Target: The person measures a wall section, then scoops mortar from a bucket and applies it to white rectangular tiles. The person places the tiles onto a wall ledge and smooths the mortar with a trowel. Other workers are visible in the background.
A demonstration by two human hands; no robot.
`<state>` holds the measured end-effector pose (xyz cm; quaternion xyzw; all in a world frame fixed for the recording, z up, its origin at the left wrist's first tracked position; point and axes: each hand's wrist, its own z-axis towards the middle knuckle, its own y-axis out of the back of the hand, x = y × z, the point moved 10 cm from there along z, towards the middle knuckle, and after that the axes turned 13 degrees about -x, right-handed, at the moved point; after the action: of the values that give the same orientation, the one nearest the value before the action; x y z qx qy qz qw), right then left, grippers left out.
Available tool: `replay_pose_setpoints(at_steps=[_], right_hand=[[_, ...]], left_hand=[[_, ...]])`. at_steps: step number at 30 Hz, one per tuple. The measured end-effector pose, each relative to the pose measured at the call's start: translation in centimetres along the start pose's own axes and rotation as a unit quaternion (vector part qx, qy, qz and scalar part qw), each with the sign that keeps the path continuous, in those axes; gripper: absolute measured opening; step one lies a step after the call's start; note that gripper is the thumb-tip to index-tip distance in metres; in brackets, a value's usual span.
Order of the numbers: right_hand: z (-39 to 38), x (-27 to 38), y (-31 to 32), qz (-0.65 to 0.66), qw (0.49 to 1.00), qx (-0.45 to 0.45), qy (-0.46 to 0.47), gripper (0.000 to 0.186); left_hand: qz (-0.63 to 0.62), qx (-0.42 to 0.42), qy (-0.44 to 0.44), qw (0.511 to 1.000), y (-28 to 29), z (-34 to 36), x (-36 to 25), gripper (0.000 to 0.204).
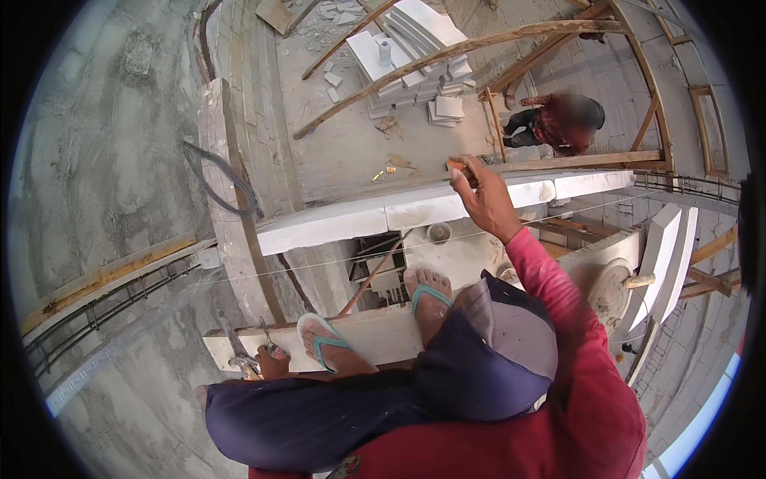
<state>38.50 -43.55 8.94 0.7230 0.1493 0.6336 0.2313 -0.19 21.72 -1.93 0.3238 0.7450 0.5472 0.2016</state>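
Observation:
My right hand (pixel 483 199) reaches out over a row of white blocks (pixel 423 209) laid as a low wall. Its thumb and fingers are closed on a small orange-brown piece (pixel 456 165); a thin green bit shows beside the thumb. Low on the left, my left hand (pixel 274 365) is curled at the edge of the pale plank (pixel 383 335) under my feet. Something reddish and metallic (pixel 275 350) shows at its fingers, too small to name. Beside that hand lie grey metal tools (pixel 239 353), their kind unclear.
A taut string (pixel 319 267) runs across in front of the wall. White slabs (pixel 415 48) are stacked beyond it, near a person (pixel 562 124) lower down among wooden poles. At right are a round bucket (pixel 613 287) and upright white blocks (pixel 662 255). A dark cable coil (pixel 219 180) hangs on a beam.

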Motion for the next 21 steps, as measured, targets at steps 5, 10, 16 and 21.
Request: replay_pose_setpoints(at_steps=[5,10,16,21], right_hand=[[9.3,8.3,-4.2,-0.041,0.993,-0.016,0.107,0.045],[14.3,11.0,-5.4,-0.074,0.988,0.001,0.133,0.054],[20.5,9.2,-4.6,-0.145,0.981,-0.023,0.124,0.062],[24.1,9.5,-4.4,-0.234,0.965,-0.011,0.117,0.062]], left_hand=[[0.027,-0.023,0.0,0.999,0.4,-0.1,-0.4,0.089],[0.035,-0.013,0.001,0.999,-0.2,-0.1,-1.1,0.098],[0.045,-0.001,0.038,0.998,-1.1,0.1,0.0,0.1],[0.044,-0.015,0.052,0.998,-1.3,0.4,0.2,0.1]])
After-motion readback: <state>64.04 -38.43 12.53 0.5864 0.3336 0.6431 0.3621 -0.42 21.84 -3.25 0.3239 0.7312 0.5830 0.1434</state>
